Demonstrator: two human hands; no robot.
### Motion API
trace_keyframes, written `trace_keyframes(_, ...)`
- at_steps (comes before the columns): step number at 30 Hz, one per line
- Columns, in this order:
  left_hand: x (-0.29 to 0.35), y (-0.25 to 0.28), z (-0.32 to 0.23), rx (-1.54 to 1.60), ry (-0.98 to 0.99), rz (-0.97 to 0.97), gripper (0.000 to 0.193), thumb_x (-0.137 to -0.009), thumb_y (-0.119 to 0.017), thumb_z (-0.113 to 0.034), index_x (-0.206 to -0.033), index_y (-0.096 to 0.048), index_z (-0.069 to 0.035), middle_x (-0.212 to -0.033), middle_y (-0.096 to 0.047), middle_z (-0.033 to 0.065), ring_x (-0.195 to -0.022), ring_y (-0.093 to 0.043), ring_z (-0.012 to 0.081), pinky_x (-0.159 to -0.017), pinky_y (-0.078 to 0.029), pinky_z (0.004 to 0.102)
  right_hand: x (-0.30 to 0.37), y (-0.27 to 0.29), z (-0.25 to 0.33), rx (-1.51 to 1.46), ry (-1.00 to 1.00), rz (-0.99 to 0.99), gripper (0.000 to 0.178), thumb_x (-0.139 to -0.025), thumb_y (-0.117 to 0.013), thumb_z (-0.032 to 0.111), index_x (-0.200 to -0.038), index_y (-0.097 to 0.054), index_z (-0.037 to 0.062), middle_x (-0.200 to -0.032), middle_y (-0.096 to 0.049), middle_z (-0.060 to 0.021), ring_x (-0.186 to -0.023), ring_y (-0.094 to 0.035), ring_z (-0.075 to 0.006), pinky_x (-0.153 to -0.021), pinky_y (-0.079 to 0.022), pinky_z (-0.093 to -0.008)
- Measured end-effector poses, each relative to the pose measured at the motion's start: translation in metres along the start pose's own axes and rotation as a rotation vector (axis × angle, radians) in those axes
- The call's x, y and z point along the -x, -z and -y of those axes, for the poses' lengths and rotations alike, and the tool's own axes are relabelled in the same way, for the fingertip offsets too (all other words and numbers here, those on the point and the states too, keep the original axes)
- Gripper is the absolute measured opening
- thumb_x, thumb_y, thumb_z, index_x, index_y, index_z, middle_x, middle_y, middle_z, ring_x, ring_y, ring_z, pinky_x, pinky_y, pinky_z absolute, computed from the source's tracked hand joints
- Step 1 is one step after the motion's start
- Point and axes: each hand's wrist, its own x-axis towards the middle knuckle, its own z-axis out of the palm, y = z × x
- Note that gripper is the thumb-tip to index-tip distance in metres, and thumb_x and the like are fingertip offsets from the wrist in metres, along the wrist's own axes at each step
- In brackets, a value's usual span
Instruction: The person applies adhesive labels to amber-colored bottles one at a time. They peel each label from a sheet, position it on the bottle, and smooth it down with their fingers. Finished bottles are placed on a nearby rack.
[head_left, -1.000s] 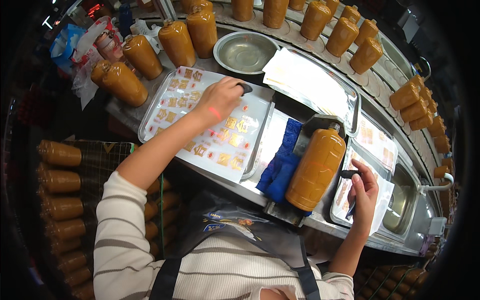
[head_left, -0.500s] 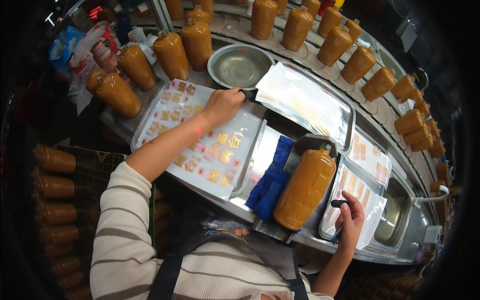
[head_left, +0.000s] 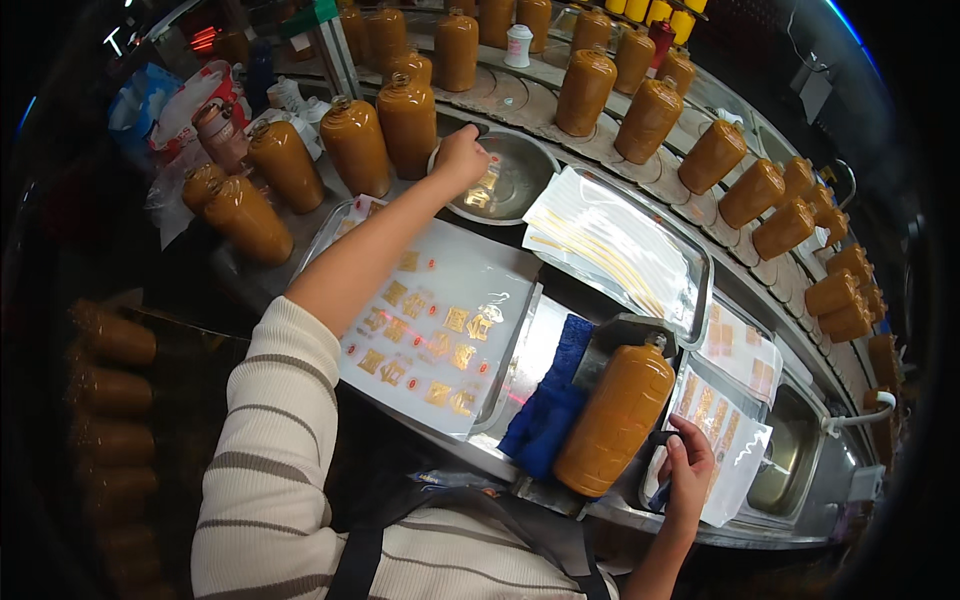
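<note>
My left hand (head_left: 462, 160) is over the left rim of a round metal bowl (head_left: 530, 205), fingers closed, a dark cover on a fingertip. A gold decal (head_left: 483, 190) hangs from it into the bowl; the fingers partly hide the grip. My right hand (head_left: 688, 465) is curled beside the brown bottle (head_left: 615, 420), around a dark object whose kind I cannot make out. That bottle lies tilted on a metal cradle, next to a blue cloth (head_left: 545, 400). Below my left forearm, a white sheet of gold decals (head_left: 425, 350) lies on a tray.
A metal tray with white sheets (head_left: 600, 240) sits beyond the cradle. More decal sheets (head_left: 735, 345) lie at right, by a sink (head_left: 785, 475). Brown bottles (head_left: 355, 145) stand at the back left. Others line a curved conveyor (head_left: 560, 130); more are stacked at lower left.
My left hand has moved from the decal sheet's far edge to the bowl, and a gold decal now shows there. My right hand has shifted slightly toward me. The view has tilted.
</note>
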Motion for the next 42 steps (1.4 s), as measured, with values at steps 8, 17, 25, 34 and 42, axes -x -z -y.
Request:
trace_keyframes(8,-0.012,-0.022,-0.006,-0.043,-0.088,-0.024,0.017,-0.084,-0.062,-0.009,-0.098,-0.064,0.001,-0.095,-0.068,0.0278,-0.093,-0.066,0.0460,-0.080,-0.053,0.0507,0.030,0.005,0.005,-0.002,-0.066,-0.058,0.036,-0.092,-0.069,0.013,-0.125,-0.065,0.0014,-0.084,-0.061,0.0032,-0.061,-0.046,-0.0020,-0.053,-0.032,-0.0177)
trace_keyframes(17,0.133,0.052,-0.087,0.604,-0.122,0.205,0.017,-0.086,-0.070,-0.001,-0.099,-0.059,-0.003,-0.091,-0.064,-0.0013,-0.079,-0.059,0.0053,-0.071,-0.050,0.0234,0.059,-0.034,0.009,0.727,0.517,0.108,0.102,-0.067,-0.091,0.026,-0.154,-0.041,0.0077,-0.095,-0.054,-0.0146,-0.067,-0.055,-0.0290,-0.059,-0.049,-0.0368)
trace_keyframes(25,0.257,0.087,-0.182,0.828,-0.238,0.664,0.036,-0.087,-0.071,0.000,-0.122,-0.059,0.000,-0.099,-0.064,0.0031,-0.094,-0.062,0.0114,-0.089,-0.050,0.0285,0.054,-0.042,-0.001,0.791,0.636,0.038,0.107,-0.058,-0.085,0.005,-0.155,-0.043,0.0224,-0.100,-0.052,-0.0141,-0.069,-0.057,-0.0299,-0.063,-0.052,-0.0411)
trace_keyframes(34,0.249,-0.005,-0.188,1.047,-0.072,0.651,0.019,-0.090,-0.068,0.000,-0.106,-0.057,-0.003,-0.095,-0.064,-0.0001,-0.089,-0.062,0.0078,-0.084,-0.052,0.0261,0.036,-0.030,0.003,0.134,0.189,0.063,0.078,-0.079,-0.080,0.022,-0.148,-0.048,0.0076,-0.118,-0.056,-0.0062,-0.065,-0.043,-0.0063,-0.055,-0.036,-0.0198)
trace_keyframes(42,0.247,-0.014,-0.188,0.888,-0.069,0.623,0.029,-0.089,-0.069,0.001,-0.116,-0.060,-0.005,-0.094,-0.064,-0.0030,-0.088,-0.060,0.0054,-0.080,-0.049,0.0226,0.016,-0.056,-0.003,-0.101,0.191,0.028,0.071,-0.088,-0.076,0.022,-0.145,-0.038,0.0023,-0.121,-0.058,-0.0082,-0.057,-0.047,0.0006,-0.051,-0.037,-0.0166)
